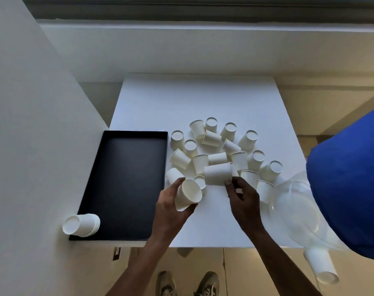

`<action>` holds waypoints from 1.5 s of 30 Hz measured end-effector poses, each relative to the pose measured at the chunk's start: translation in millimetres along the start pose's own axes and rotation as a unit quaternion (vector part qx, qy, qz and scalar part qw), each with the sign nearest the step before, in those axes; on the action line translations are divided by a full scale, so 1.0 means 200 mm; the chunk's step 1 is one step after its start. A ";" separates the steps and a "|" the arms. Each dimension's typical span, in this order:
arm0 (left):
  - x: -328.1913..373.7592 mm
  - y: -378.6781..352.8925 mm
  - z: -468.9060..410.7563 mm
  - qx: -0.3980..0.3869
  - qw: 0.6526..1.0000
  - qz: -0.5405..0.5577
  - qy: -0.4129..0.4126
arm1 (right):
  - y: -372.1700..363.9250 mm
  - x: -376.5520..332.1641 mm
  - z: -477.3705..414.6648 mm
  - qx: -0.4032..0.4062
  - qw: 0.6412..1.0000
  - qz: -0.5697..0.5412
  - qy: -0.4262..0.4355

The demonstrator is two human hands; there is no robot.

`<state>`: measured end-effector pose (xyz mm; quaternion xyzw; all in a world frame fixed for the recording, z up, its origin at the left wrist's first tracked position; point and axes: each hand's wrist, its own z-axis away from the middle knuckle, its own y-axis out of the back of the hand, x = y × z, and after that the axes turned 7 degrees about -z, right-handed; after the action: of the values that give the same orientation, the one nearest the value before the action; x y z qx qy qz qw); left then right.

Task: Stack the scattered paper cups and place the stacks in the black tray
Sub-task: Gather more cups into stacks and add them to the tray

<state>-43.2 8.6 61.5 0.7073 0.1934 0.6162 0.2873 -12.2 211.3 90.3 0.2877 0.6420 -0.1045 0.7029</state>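
Toward 12 o'clock the white table (192, 99) lies bare. Scattered white paper cups (248, 142) crowd the middle through 3 o'clock, mostly touching. At 9 o'clock the black rectangular tray (126, 178) has an open floor, save a lying stack of white cups (83, 224) at its 7 o'clock corner; a white wall panel (32, 124) hems its left. A clear plastic container (294, 210) and blue fabric (348, 189) block 4 o'clock. The left hand (171, 208) and right hand (243, 195) hang over the bare 6 o'clock strip.

head view from above, looking steeply down, close over white table (203, 99)
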 end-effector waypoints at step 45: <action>-0.18 0.16 -0.01 0.006 0.999 0.014 0.031 | -0.30 0.15 -0.11 -0.053 0.994 0.055 -0.079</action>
<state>-53.2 -37.3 54.7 0.6924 0.1957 0.6405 0.2685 -57.8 180.8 45.2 0.2759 0.5723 -0.0538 0.7704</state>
